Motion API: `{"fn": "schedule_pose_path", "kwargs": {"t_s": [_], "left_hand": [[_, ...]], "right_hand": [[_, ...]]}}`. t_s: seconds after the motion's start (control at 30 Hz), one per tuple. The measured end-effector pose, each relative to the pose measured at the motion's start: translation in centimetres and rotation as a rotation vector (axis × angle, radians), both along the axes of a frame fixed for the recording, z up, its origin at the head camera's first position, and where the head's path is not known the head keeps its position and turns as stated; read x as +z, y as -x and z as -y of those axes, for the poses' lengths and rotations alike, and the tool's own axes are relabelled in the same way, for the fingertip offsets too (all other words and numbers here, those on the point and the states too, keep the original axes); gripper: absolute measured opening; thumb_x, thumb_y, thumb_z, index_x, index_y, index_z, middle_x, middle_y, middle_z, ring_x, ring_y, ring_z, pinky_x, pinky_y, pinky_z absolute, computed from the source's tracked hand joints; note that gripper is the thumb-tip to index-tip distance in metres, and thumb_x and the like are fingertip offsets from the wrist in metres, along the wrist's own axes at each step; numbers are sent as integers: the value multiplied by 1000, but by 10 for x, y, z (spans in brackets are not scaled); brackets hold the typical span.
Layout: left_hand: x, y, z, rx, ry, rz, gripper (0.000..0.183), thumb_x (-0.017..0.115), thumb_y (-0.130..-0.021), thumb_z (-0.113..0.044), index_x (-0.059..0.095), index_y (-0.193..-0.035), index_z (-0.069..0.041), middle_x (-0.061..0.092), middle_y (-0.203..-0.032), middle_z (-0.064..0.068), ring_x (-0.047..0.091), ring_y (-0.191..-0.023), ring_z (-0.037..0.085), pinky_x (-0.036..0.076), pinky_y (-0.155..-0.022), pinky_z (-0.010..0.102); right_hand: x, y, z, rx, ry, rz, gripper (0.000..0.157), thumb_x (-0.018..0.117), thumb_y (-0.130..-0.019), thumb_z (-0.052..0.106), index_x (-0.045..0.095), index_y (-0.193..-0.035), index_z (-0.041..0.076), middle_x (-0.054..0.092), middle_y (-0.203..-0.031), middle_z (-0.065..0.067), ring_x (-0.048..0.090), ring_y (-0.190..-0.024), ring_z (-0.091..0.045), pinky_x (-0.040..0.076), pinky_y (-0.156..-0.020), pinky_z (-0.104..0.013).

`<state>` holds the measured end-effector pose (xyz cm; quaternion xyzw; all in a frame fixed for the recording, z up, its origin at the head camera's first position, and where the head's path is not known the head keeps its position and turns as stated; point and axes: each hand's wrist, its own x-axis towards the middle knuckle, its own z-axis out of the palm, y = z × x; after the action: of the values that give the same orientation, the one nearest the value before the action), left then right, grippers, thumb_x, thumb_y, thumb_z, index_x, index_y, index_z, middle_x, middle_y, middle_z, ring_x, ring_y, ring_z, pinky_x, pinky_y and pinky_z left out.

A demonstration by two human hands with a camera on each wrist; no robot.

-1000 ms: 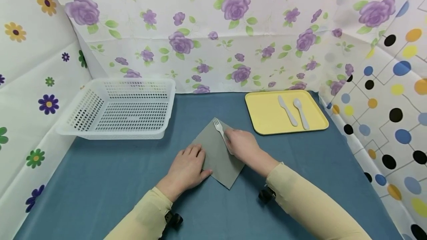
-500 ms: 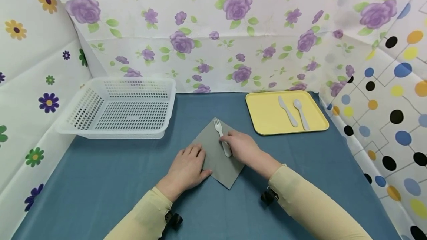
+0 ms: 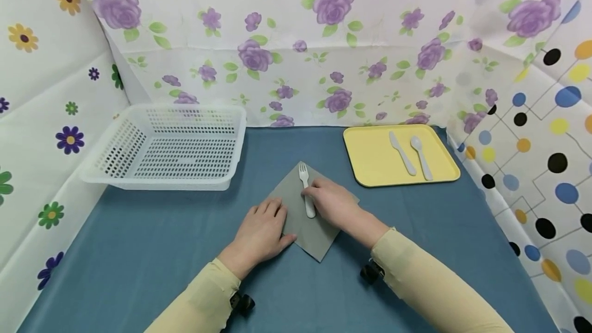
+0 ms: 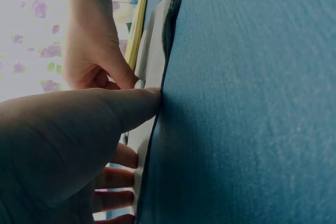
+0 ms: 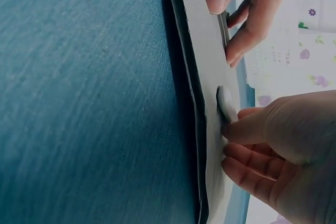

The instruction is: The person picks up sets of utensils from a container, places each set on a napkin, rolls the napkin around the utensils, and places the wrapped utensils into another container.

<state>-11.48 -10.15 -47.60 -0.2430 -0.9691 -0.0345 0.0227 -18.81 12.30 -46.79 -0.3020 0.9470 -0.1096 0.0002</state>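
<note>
A grey folded napkin lies cornerwise on the blue cloth, its layered edge showing in the right wrist view. On it rests a white fork, tines toward the far corner. My right hand pinches the fork's handle from the right side; in the right wrist view the thumb and fingertips meet beside the handle end. My left hand lies on the napkin's left edge, fingers extended and thumb at the near left edge. The left wrist view shows that thumb lying across the napkin's edge.
At the back right is a yellow tray holding a white knife and a white spoon. A white perforated basket stands at the back left. Patterned cloths hang behind and on both sides of the blue-covered table.
The fork has turned and its handle end has shifted left, so it lies straighter along the napkin. My right hand's fingertips moved slightly left with it. The left hand stays in place.
</note>
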Motion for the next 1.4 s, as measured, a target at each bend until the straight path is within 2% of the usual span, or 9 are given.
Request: {"fn": "schedule_pose_path", "kwargs": {"t_s": [0.23, 0.5, 0.9, 1.4], "left_hand": [[0, -1, 1, -6, -4, -23, 71, 79, -101, -54, 66, -147, -1, 60, -152, 23, 56, -143, 40, 52, -111, 57], [-1, -2, 1, 0, -15, -13, 71, 79, -102, -53, 65, -148, -1, 59, -153, 23, 55, -144, 41, 51, -112, 57], [0, -2, 1, -2, -21, -26, 70, 80, -101, -52, 66, -146, -1, 60, -153, 23, 56, -143, 41, 51, -112, 57], [2, -2, 0, -2, -18, -21, 70, 80, -101, -53, 66, -146, -1, 60, -152, 23, 56, -143, 41, 51, -112, 57]], "right_hand": [[0, -1, 4, 18, 5, -31, 27, 71, -109, 7, 79, -134, 15, 70, -111, -6, 63, -87, -16, 55, -73, -32], [-4, 4, 8, 46, -11, -70, 27, 74, -107, 8, 80, -133, 15, 71, -110, -6, 64, -86, -17, 56, -74, -32], [-3, 7, 13, 33, -20, -45, 31, 74, -107, 8, 78, -137, 15, 71, -114, -7, 66, -89, -17, 57, -76, -33], [-4, 8, 15, 32, -24, -58, 31, 77, -105, 8, 78, -136, 16, 72, -113, -6, 66, -88, -17, 57, -76, -33]]}}
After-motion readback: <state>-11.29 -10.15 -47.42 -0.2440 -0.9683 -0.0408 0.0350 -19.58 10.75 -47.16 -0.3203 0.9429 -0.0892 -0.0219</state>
